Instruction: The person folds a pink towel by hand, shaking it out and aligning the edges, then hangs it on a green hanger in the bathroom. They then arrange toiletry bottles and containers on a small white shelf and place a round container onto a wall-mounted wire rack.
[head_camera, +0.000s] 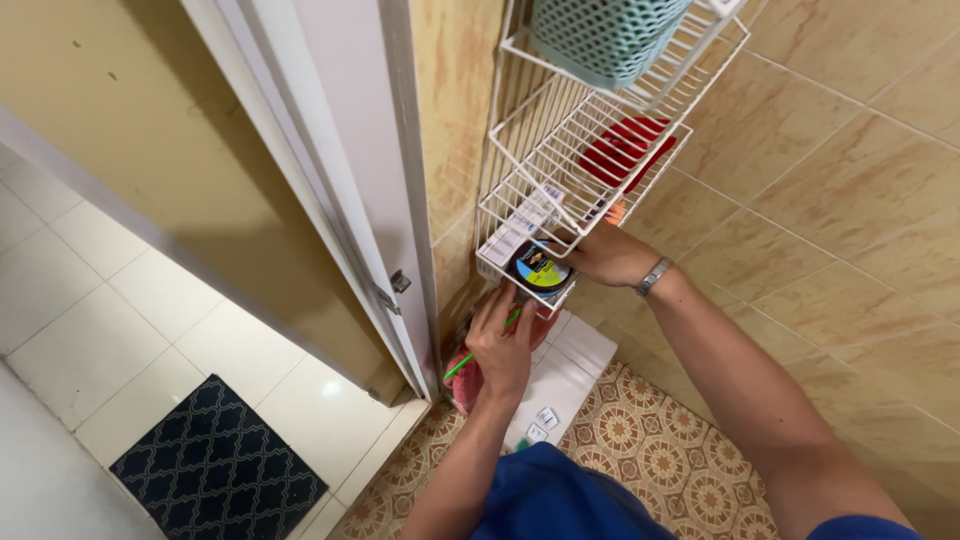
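**Both hands at the bottom shelf of a wire rack**

At lower left of the frame, a dark patterned mat on pale floor tiles. Right of it, a white door standing ajar, its edge running from top centre down to the threshold.

Just right of the door edge, the left hand, fingers curled upward and partly closed, tips touching the underside of a round dark tin with a yellow and blue label. A thin green stick across that hand; hard to say whether pinched or merely behind the fingers. Tin directly above the left fingertips, flat face toward the camera, sitting at the front corner of the lowest shelf of a white wire rack.

Further right, the right hand, metal watch band on the wrist, reaching in from the right at the tin's own level, fingers bent into the shelf just beside the tin; grip hidden by the wires, so no telling what is held. Both hands about equally close, left from below, right from the side.

Higher on the rack, a red object and a green mesh basket. Beige wall tiles at right, patterned floor tiles at lower right.
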